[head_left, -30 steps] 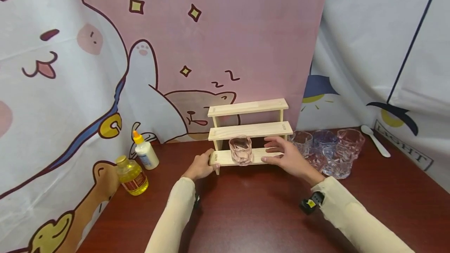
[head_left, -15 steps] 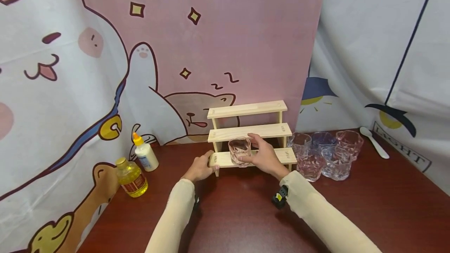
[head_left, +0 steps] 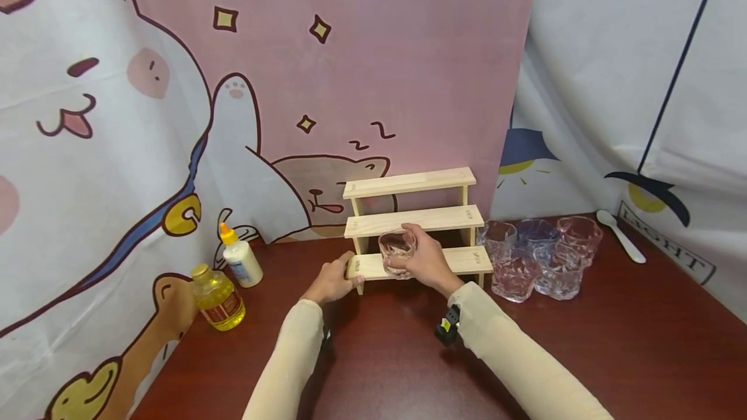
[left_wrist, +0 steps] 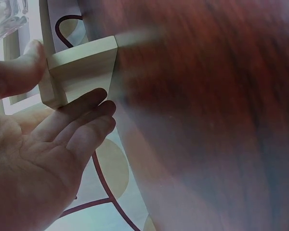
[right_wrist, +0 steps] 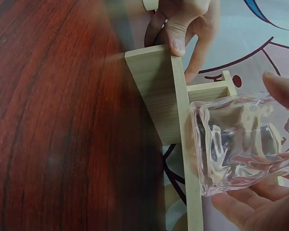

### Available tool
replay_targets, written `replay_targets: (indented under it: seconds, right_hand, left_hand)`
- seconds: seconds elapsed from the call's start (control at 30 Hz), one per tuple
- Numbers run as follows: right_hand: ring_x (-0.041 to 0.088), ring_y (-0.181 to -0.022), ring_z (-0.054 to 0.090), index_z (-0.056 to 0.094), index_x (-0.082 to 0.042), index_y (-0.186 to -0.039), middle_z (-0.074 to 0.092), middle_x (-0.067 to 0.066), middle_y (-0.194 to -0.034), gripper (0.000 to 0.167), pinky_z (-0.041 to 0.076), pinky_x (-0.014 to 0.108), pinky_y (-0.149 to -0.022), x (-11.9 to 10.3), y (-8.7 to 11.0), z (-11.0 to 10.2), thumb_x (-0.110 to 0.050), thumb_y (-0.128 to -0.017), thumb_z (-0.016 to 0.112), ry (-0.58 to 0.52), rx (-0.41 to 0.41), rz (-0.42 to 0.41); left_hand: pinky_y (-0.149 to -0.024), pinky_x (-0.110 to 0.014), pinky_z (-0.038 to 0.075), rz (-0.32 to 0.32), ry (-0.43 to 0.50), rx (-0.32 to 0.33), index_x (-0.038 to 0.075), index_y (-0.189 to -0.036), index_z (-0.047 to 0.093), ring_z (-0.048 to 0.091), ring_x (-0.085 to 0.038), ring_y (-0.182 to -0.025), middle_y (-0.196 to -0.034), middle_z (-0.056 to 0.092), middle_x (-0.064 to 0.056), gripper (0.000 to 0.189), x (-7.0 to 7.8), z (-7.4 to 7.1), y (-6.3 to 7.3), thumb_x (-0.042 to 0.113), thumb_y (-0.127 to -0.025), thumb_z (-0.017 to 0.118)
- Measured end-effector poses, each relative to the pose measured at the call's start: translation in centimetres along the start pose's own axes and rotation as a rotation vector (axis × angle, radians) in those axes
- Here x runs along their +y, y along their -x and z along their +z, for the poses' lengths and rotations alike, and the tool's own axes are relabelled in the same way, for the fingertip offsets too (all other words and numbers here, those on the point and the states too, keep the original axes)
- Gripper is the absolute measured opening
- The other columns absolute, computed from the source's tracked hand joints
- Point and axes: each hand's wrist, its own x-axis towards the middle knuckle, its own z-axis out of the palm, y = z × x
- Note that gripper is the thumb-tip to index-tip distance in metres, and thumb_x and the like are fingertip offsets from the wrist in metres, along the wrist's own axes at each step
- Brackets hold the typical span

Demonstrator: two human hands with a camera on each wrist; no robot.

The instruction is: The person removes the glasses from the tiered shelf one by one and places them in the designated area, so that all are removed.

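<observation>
A three-tier wooden display stand [head_left: 415, 218] stands against the backdrop. On its lowest step is a clear pinkish drinking glass [head_left: 395, 253], upright. My right hand [head_left: 428, 261] grips this glass from the right; in the right wrist view its thumb and fingers lie on opposite sides of the glass [right_wrist: 245, 144], whose base is right at the step board [right_wrist: 187, 144]. My left hand [head_left: 332, 279] holds the left end of the same step. The left wrist view shows its thumb [left_wrist: 26, 72] on the board's front edge and its fingers beside the end support [left_wrist: 86, 72].
Several glasses, including a blue one [head_left: 537, 233] and a pink one [head_left: 515, 275], cluster right of the stand. A white spoon [head_left: 621, 236] lies beyond them. At left stand a yellow oil bottle [head_left: 218, 298] and a white glue bottle [head_left: 242, 258] on the dark red table [head_left: 391, 368].
My right hand has moved left from the right part of the lowest step to the pinkish glass and taken hold of it. The left hand has stayed at the stand's left end.
</observation>
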Motion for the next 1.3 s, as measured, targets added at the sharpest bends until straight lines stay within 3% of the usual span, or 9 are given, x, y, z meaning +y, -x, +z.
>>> replay_targets:
  seconds: [0.2,0.57,0.73,0.93,1.1,1.3]
  right_hand:
    - [0.036,-0.132,0.056,0.043,-0.008,-0.149,0.06,0.021,-0.14,0.088,0.044,0.051,-0.109,0.0,0.1,0.3,-0.026,-0.075,0.089,-0.012,0.03,0.01]
    - [0.034,-0.128,0.058,0.047,-0.009,-0.147,0.062,0.017,-0.137,0.087,0.045,0.05,-0.106,-0.1,0.6,-0.8,-0.026,-0.073,0.09,-0.057,0.039,0.009]
    - [0.033,-0.123,0.06,0.047,-0.01,-0.148,0.062,0.016,-0.137,0.088,0.048,0.05,-0.101,0.0,1.5,-1.9,-0.028,-0.073,0.09,-0.054,0.008,-0.009]
    - [0.031,-0.119,0.063,0.047,-0.012,-0.148,0.063,0.013,-0.136,0.087,0.051,0.045,-0.093,-0.2,2.7,-3.6,-0.032,-0.074,0.089,-0.008,-0.042,-0.045]
    - [0.03,-0.117,0.063,0.049,-0.011,-0.145,0.065,0.013,-0.133,0.083,0.05,0.043,-0.092,-0.3,4.0,-5.3,-0.028,-0.075,0.089,0.011,-0.059,-0.07]
    - [0.035,-0.121,0.062,0.052,-0.007,-0.142,0.063,0.017,-0.133,0.079,0.049,0.049,-0.099,0.2,5.8,-7.9,-0.024,-0.075,0.089,0.005,-0.074,-0.093]
  left_hand:
    - [-0.081,-0.042,0.048,0.021,-0.011,0.011,0.008,-0.135,0.053,0.057,-0.024,-0.089,-0.104,0.066,-0.015,0.05,-0.2,0.2,0.1,0.018,-0.091,0.073]
    - [-0.076,-0.038,0.045,0.022,-0.008,0.013,0.011,-0.13,0.055,0.055,-0.023,-0.083,-0.092,0.063,-0.009,0.043,-0.1,-0.2,-0.3,0.02,-0.092,0.073]
    - [-0.083,-0.042,0.048,0.021,-0.003,0.008,0.009,-0.135,0.053,0.057,-0.023,-0.089,-0.102,0.066,-0.013,0.049,-0.2,0.1,-0.2,0.02,-0.091,0.073]
    - [-0.083,-0.042,0.048,0.005,0.01,0.009,0.012,-0.133,0.054,0.057,-0.024,-0.09,-0.102,0.066,-0.012,0.045,-0.3,0.1,-0.1,0.02,-0.092,0.072]
    - [-0.085,-0.043,0.048,-0.004,0.015,0.004,0.012,-0.135,0.053,0.057,-0.024,-0.093,-0.108,0.067,-0.013,0.047,-0.5,0.0,-0.1,0.02,-0.093,0.072]
    - [-0.083,-0.042,0.048,0.014,0.002,0.002,0.012,-0.134,0.053,0.057,-0.024,-0.091,-0.104,0.066,-0.012,0.046,-0.3,0.1,-0.1,0.021,-0.092,0.072]
